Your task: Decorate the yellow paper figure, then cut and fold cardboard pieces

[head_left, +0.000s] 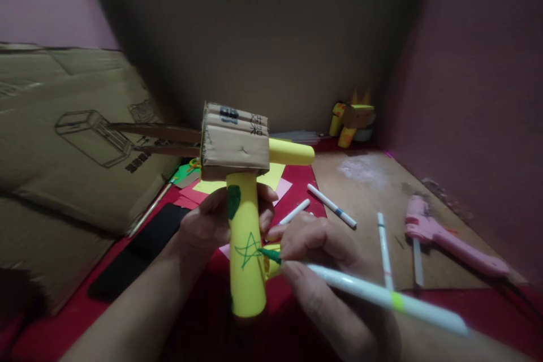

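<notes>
My left hand (212,223) is wrapped round a yellow paper tube (246,260), the upright leg of a craft model with a cardboard block (235,144) on top and another yellow tube (292,153) sticking out to the right. The leg carries a green blot and a green star outline. My right hand (314,260) pinches a white marker with a green tip (382,294); the tip touches the tube beside the star.
A big flattened cardboard box (63,141) leans at the left, with a dark flat thing (139,249) below it. Loose white markers (333,206) and a pink glue gun (445,240) lie on the brown board at right. Another yellow craft figure (352,119) stands at the back. Coloured paper sheets (275,181) lie under the model.
</notes>
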